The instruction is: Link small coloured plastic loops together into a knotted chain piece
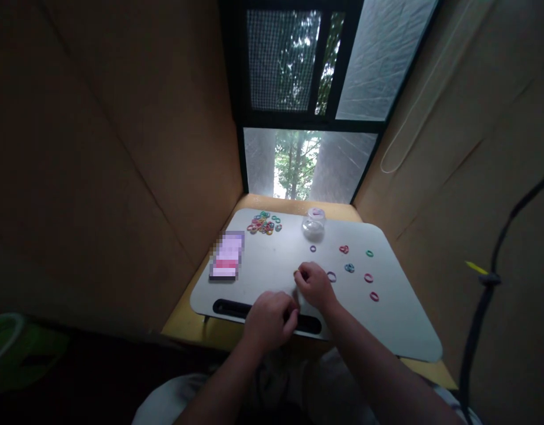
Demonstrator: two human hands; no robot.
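Observation:
Near the table's front middle, my right hand [315,285] is closed in a pinch, with a small yellow hair tie [295,273] just showing at its fingertips. My left hand [272,317] rests curled over the front edge; whatever its fingers may hold is hidden. Just right of my right hand lies a purple hair tie [331,277], with a smaller dark purple one [313,248] farther back. Blue hair ties [349,268] sit together, red ones [343,249] behind them. Pink [368,278], dark pink [374,296] and green [369,253] hair ties lie singly at the right.
A mixed pile of hair ties [263,224] lies at the back left of the white table [400,319]. A clear plastic jar [314,224] stands at the back. A phone [228,255] lies at the left, and a black slot [228,307] runs along the front edge.

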